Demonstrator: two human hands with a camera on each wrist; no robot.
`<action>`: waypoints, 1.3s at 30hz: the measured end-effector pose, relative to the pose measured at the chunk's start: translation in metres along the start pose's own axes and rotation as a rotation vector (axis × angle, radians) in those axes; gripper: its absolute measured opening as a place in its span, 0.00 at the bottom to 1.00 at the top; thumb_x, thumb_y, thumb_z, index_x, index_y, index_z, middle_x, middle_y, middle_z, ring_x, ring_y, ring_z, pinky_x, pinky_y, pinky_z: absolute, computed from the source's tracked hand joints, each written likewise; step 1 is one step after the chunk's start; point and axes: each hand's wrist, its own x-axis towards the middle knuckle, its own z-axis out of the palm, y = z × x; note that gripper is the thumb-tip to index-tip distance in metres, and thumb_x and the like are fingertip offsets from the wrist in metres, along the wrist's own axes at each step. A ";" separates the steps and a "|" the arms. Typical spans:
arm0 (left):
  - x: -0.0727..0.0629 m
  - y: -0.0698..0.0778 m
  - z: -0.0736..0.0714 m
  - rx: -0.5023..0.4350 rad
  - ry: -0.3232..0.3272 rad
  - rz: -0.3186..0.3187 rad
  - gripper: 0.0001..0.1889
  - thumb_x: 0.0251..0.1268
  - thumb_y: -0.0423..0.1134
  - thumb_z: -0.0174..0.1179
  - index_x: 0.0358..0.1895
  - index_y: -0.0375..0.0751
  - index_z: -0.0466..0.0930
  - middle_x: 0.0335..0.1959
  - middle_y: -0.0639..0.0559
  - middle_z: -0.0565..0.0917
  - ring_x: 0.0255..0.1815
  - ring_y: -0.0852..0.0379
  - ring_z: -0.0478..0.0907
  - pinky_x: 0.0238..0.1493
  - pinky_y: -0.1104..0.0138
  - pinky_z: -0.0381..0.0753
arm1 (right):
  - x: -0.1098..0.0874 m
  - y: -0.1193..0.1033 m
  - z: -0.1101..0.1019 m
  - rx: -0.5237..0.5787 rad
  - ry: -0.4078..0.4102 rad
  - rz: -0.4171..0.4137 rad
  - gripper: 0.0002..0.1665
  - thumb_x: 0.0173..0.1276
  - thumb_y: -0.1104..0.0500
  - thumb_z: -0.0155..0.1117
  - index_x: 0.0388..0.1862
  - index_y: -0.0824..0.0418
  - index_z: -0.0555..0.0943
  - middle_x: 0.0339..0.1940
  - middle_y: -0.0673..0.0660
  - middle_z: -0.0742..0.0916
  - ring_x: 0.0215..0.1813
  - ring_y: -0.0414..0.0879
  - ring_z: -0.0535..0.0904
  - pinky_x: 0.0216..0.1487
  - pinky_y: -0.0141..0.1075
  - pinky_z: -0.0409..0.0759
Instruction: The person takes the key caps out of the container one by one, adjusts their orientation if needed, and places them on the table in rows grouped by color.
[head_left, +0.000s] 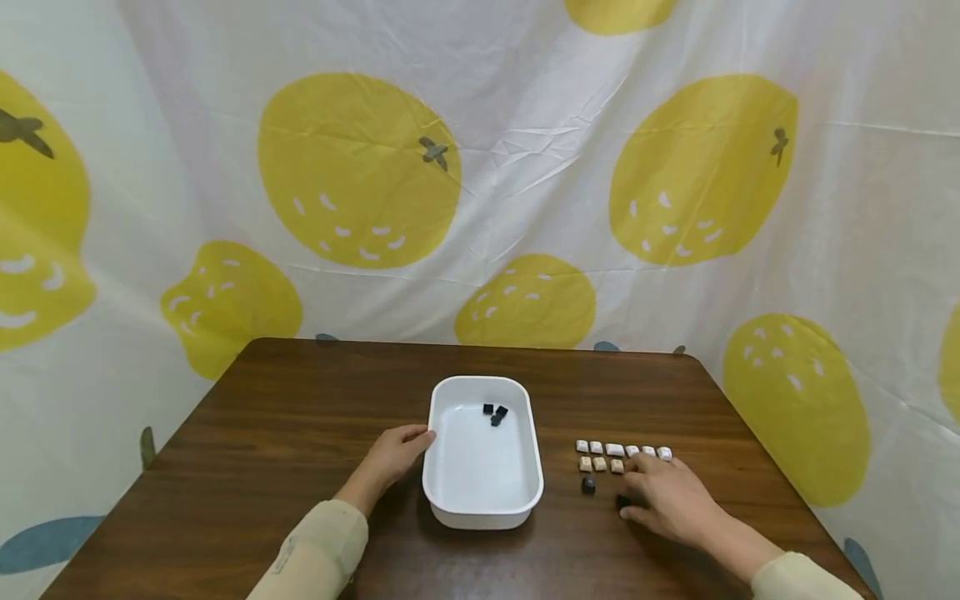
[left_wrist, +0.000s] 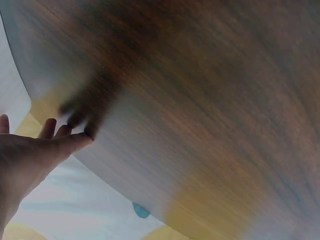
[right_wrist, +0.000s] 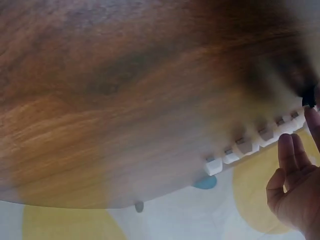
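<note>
A white rectangular tray (head_left: 480, 518) stands mid-table with three small black keycaps (head_left: 502, 412) near its far end. My left hand (head_left: 393, 457) is at its left side, fingertips touching the rim. The left wrist view shows that hand (left_wrist: 37, 155) with fairly straight fingers; the tray is not seen there. To the right of the tray, my right hand (head_left: 670, 497) pinches a black keycap (right_wrist: 308, 98) at table level. Another black keycap (head_left: 588, 484) lies left of it. Beyond are a row of white keycaps (head_left: 615, 450) and beige keycaps (head_left: 586, 464), partly covered by the hand.
The brown wooden table (head_left: 315, 400) has rounded far corners. A white curtain (head_left: 517, 167) printed with yellow lemons hangs behind it and at both sides. In the right wrist view, a line of pale keycaps (right_wrist: 244, 145) lies beyond the fingers.
</note>
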 end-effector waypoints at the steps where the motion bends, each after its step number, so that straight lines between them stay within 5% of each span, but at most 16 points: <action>1: 0.000 0.000 0.000 -0.003 -0.002 0.004 0.22 0.74 0.44 0.56 0.59 0.29 0.79 0.59 0.33 0.78 0.64 0.36 0.71 0.64 0.46 0.70 | 0.000 0.000 0.000 0.004 0.005 0.003 0.13 0.53 0.46 0.79 0.33 0.46 0.84 0.41 0.49 0.81 0.41 0.45 0.80 0.37 0.48 0.75; 9: 0.000 -0.002 0.000 0.005 -0.007 0.033 0.24 0.73 0.48 0.57 0.58 0.30 0.80 0.58 0.33 0.80 0.62 0.35 0.72 0.63 0.46 0.71 | 0.001 -0.003 0.004 0.048 0.014 0.020 0.02 0.63 0.54 0.71 0.33 0.50 0.88 0.35 0.45 0.79 0.36 0.41 0.78 0.31 0.40 0.70; 19: 0.003 -0.003 0.002 0.003 -0.002 -0.009 0.21 0.75 0.44 0.55 0.59 0.29 0.78 0.60 0.33 0.78 0.64 0.36 0.71 0.64 0.46 0.70 | 0.001 -0.003 0.006 -0.053 0.036 0.074 0.10 0.63 0.56 0.71 0.44 0.52 0.89 0.34 0.47 0.80 0.34 0.43 0.78 0.29 0.38 0.72; 23: 0.004 -0.003 0.001 -0.008 -0.005 -0.022 0.22 0.75 0.44 0.55 0.60 0.30 0.78 0.61 0.33 0.77 0.64 0.36 0.70 0.65 0.46 0.69 | -0.001 -0.001 0.007 -0.022 0.091 0.106 0.10 0.57 0.55 0.76 0.39 0.50 0.88 0.38 0.49 0.81 0.36 0.44 0.80 0.32 0.41 0.73; 29: 0.004 -0.002 0.000 -0.006 -0.005 -0.021 0.22 0.75 0.45 0.55 0.60 0.30 0.79 0.61 0.33 0.77 0.65 0.36 0.70 0.65 0.46 0.68 | -0.002 -0.001 0.011 0.011 0.055 0.120 0.15 0.53 0.44 0.79 0.35 0.47 0.85 0.40 0.46 0.80 0.39 0.42 0.79 0.36 0.44 0.74; 39: 0.003 -0.003 0.000 0.010 -0.003 -0.015 0.22 0.75 0.44 0.55 0.59 0.30 0.79 0.60 0.33 0.78 0.64 0.35 0.70 0.65 0.46 0.68 | 0.002 -0.004 0.013 -0.004 0.068 0.093 0.11 0.57 0.48 0.77 0.36 0.49 0.87 0.41 0.49 0.81 0.39 0.43 0.79 0.36 0.45 0.77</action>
